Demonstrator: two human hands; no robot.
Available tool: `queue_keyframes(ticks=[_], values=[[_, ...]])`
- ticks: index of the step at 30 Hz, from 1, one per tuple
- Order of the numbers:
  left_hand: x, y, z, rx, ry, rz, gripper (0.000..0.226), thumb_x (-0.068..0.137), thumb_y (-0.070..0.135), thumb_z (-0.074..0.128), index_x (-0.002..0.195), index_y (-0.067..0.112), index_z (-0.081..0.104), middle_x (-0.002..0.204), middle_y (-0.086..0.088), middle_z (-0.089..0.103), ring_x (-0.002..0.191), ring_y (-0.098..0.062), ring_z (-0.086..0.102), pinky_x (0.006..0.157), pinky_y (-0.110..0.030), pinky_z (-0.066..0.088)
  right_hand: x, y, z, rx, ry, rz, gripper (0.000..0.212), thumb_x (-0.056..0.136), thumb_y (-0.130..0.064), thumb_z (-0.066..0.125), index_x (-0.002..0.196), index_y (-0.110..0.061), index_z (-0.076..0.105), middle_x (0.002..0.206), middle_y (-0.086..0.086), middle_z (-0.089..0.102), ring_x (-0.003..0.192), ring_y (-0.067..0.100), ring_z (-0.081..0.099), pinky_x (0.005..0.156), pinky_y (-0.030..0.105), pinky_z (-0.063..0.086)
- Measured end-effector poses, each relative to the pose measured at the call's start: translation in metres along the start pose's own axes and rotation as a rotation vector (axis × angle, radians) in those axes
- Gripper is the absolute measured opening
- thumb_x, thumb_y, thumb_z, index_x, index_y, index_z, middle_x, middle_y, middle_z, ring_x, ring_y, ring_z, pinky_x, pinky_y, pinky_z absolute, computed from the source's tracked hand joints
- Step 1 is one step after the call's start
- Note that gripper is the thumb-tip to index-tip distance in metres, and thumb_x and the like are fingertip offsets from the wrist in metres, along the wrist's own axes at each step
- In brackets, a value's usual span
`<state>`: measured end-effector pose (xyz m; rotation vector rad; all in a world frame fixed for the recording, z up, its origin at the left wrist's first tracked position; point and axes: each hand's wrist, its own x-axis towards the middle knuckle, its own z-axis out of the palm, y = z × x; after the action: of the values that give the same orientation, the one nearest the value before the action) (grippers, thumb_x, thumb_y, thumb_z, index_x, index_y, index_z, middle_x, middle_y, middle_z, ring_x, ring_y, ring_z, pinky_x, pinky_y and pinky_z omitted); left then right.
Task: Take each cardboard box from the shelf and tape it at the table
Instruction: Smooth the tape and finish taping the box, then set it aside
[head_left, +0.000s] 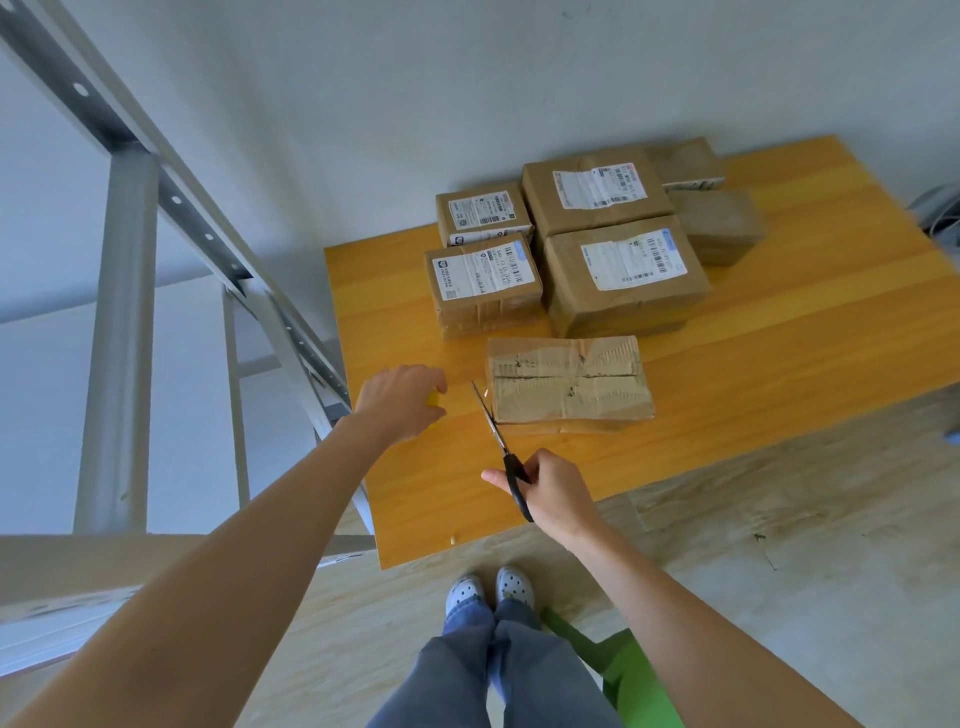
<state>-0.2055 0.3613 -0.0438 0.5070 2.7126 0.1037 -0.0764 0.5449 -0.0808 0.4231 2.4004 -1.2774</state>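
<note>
The low brown cardboard box (569, 384) lies flat near the front of the orange-yellow wooden table (779, 364), its long side across the view. Its top skin is torn away in ragged strips, so the corrugated ridges show, and a dark seam runs along the middle where the two flaps meet; glossy tape appears to cover part of the top. The flaps are down, so its contents are hidden. At nine o'clock from this box the left hand (402, 402) hovers over the table edge, fingers curled round a small yellow object (432, 399) that is mostly covered by the palm. At seven o'clock from the box the right hand (553, 491) grasps black-handled scissors (498, 441), with the blades pointing towards eleven o'clock and their tips just beside the box's left end; whether they touch it cannot be told. At twelve o'clock from the box stand four labelled cardboard boxes (623, 270), all sealed and set close together, with two plain brown boxes (719, 223) at two o'clock behind them. A grey metal shelf frame (122, 332) rises at nine o'clock from the table
</note>
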Motion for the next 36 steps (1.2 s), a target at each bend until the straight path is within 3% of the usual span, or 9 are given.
queue_keyframes(ticks=[4, 8, 11, 13, 23, 30, 36], values=[[-0.007, -0.006, 0.005, -0.077, 0.019, -0.051, 0.032, 0.091, 0.039, 0.061, 0.120, 0.027, 0.057, 0.120, 0.001, 0.061, 0.108, -0.022, 0.056, 0.080, -0.034, 0.049, 0.005, -0.003, -0.006, -0.238, -0.043, 0.006, 0.057, 0.078, -0.067, 0.065, 0.080, -0.013, 0.047, 0.063, -0.002, 0.054, 0.055, 0.016, 0.053, 0.051, 0.025, 0.039], [-0.010, -0.009, 0.007, -0.138, 0.064, -0.083, 0.032, 0.091, 0.040, 0.061, 0.120, 0.027, 0.058, 0.119, 0.002, 0.062, 0.106, -0.021, 0.057, 0.079, -0.034, 0.050, 0.013, 0.001, 0.002, -0.530, 0.008, -0.033, 0.062, 0.081, -0.070, 0.059, 0.097, -0.010, 0.052, 0.084, -0.001, 0.064, 0.080, 0.022, 0.063, 0.077, 0.034, 0.043], [-0.013, -0.010, 0.006, -0.206, 0.091, -0.105, 0.029, 0.090, 0.040, 0.062, 0.117, 0.028, 0.058, 0.112, 0.001, 0.063, 0.097, -0.021, 0.058, 0.072, -0.031, 0.046, 0.022, 0.005, 0.010, -0.738, 0.089, -0.118, 0.058, 0.088, -0.058, 0.057, 0.115, -0.007, 0.051, 0.112, 0.005, 0.063, 0.107, 0.025, 0.057, 0.091, 0.037, 0.037], [-0.015, -0.010, 0.004, -0.258, 0.107, -0.122, 0.026, 0.090, 0.039, 0.063, 0.113, 0.027, 0.059, 0.106, 0.000, 0.063, 0.089, -0.019, 0.054, 0.068, -0.030, 0.042, 0.028, 0.006, 0.014, -0.808, 0.072, -0.169, 0.059, 0.089, -0.054, 0.057, 0.122, -0.006, 0.049, 0.121, 0.007, 0.058, 0.115, 0.026, 0.052, 0.096, 0.036, 0.036], [-0.020, -0.011, -0.001, -0.500, 0.156, -0.139, 0.014, 0.087, 0.038, 0.068, 0.093, 0.031, 0.057, 0.094, 0.004, 0.058, 0.074, -0.016, 0.055, 0.066, -0.029, 0.047, 0.035, 0.004, 0.025, -0.875, -0.013, -0.241, 0.058, 0.089, -0.045, 0.062, 0.129, -0.007, 0.044, 0.127, 0.006, 0.049, 0.118, 0.026, 0.045, 0.099, 0.034, 0.033], [-0.026, -0.003, -0.008, -0.620, 0.133, -0.082, 0.018, 0.086, 0.033, 0.069, 0.099, 0.024, 0.061, 0.079, 0.014, 0.051, 0.069, -0.004, 0.049, 0.056, -0.016, 0.038, 0.037, 0.004, 0.028, -0.901, -0.008, -0.282, 0.044, 0.097, -0.032, 0.056, 0.131, -0.006, 0.045, 0.131, 0.007, 0.050, 0.122, 0.024, 0.047, 0.100, 0.032, 0.036], [-0.029, -0.002, -0.012, -0.618, 0.093, -0.050, 0.020, 0.086, 0.033, 0.069, 0.101, 0.024, 0.061, 0.081, 0.008, 0.052, 0.072, -0.011, 0.050, 0.062, -0.021, 0.041, 0.033, 0.001, 0.025, -0.814, -0.024, -0.297, 0.035, 0.099, -0.017, 0.053, 0.132, -0.008, 0.048, 0.133, 0.006, 0.054, 0.117, 0.021, 0.055, 0.091, 0.028, 0.046]])
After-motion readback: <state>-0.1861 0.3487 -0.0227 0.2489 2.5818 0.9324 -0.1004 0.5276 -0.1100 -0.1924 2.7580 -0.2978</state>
